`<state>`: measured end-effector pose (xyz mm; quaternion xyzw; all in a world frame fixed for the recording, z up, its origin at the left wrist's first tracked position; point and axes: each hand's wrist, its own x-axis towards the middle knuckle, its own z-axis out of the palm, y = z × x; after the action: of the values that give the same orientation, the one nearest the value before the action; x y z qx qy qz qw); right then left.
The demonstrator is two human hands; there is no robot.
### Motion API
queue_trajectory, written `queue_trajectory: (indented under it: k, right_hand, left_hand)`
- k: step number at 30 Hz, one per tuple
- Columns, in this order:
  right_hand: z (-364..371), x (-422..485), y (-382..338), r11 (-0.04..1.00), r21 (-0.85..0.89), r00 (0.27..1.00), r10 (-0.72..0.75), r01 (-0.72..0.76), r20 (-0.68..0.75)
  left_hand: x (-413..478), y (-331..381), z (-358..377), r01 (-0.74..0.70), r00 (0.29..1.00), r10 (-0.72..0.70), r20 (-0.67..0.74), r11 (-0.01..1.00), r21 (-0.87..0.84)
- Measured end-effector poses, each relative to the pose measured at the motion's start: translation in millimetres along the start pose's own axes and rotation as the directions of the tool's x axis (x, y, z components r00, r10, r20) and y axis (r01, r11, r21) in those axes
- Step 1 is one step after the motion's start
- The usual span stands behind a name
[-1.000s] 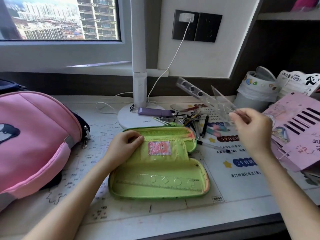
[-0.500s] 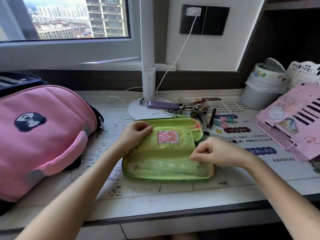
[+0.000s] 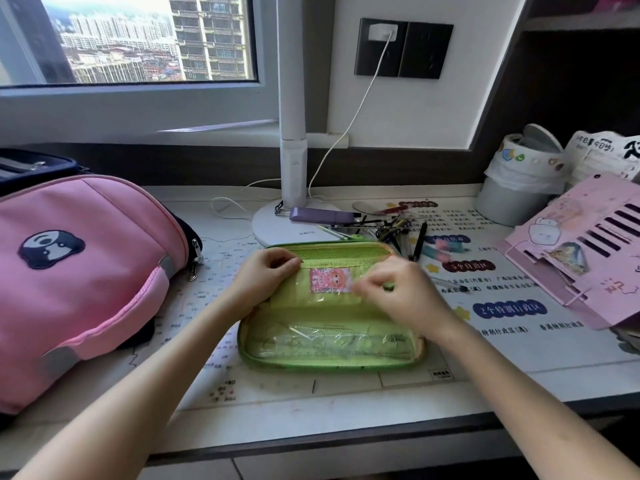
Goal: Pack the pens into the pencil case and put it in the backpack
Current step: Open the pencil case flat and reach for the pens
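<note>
Bright daylight comes from the clear glass window (image 3: pixel 138 39) at eleven o'clock, shadows are soft, the right hand (image 3: pixel 398 289) is motion-blurred, and straight lines bow toward the frame's edges.

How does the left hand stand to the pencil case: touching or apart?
Touching. In the head view the left hand curls its fingers over the left edge of the inner flap of the open pencil case, with no gap.

Bare forearms (image 3: pixel 166 368), left grip (image 3: pixel 266 278), right grip (image 3: pixel 398 291)
</note>
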<state>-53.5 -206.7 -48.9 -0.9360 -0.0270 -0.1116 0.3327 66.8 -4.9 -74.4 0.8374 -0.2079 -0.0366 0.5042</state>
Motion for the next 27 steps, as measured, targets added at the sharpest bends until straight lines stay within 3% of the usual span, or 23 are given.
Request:
queue_trajectory:
  k: [2, 5, 7, 11, 16, 21, 23, 26, 27]
  right_hand:
    - [-15.5, 18.4, 24.2, 0.993, 0.032, 0.964, 0.115, -0.11, -0.241]
    - [-36.5, 60.3, 67.1, 0.923, -0.182, 0.846, 0.214, -0.338, -0.488]
    - [-45.6, 89.8, 91.9, 0.844, -0.312, 0.85, 0.272, -0.436, -0.451]
    - [-57.3, 139.9, 119.5, 0.767, -0.487, 0.906, 0.31, -0.417, -0.288]
    - [-67.0, 177.5, 134.8, 0.635, -0.687, 0.911, 0.4, -0.352, -0.097]
    - [-64.9, 181.5, 155.0, 0.517, -0.831, 0.968, 0.231, -0.206, -0.096]
    - [-65.9, 182.5, 160.1, 0.553, -0.796, 0.969, 0.123, -0.245, -0.213]
    - [-61.5, 191.0, 150.0, 0.84, -0.479, 0.904, 0.03, -0.255, -0.427]
    - [-57.2, 197.1, 143.8, 0.894, -0.394, 0.9, 0.024, -0.215, -0.435]
  left_hand:
    - [0.8, -0.3, 0.8, -0.012, 1.0, 0.012, 0.01, 1.0, 0.019]
    - [0.9, 2.0, 0.9, -0.061, 0.998, 0.058, 0.026, 0.987, 0.148]
    - [3.2, 5.3, 0.7, -0.122, 0.993, 0.116, 0.038, 0.954, 0.272]
    - [13.7, 19.4, -1.0, -0.283, 0.953, 0.3, 0.042, 0.835, 0.473]
    - [61.2, 50.0, 2.5, -0.42, 0.891, 0.448, 0.074, 0.751, 0.509]
    - [127.4, 66.0, 28.8, -0.444, 0.891, 0.403, 0.211, 0.671, 0.594]
    - [147.1, 65.3, 41.7, -0.423, 0.904, 0.362, 0.229, 0.673, 0.607]
    - [164.5, 61.4, 55.7, -0.381, 0.924, 0.304, 0.232, 0.682, 0.625]
    - [168.4, 59.1, 58.8, -0.362, 0.932, 0.28, 0.23, 0.685, 0.632]
